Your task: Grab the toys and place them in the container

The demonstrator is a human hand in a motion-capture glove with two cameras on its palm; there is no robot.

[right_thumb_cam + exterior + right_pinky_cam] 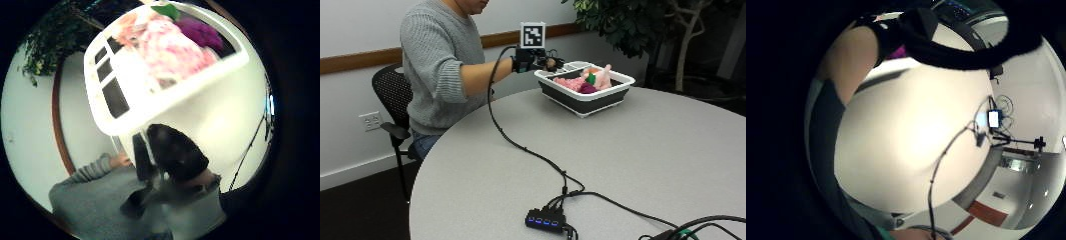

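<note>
Outside view: gloved right hand (534, 62) raised beside the container (613, 97)
Forearm level; fingers loosely curled, holding nothing; toys (586, 81) lie in the container, just beyond the fingertips.

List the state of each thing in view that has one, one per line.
Container: upright on the table, holding toys.
Pink toy: lying inside the container.
Purple toy: inside the container, beside the pink one.
Green toy: inside, resting on the other toys.
Right hand: raised at the container's near rim; whether it holds anything is unclear.
</note>
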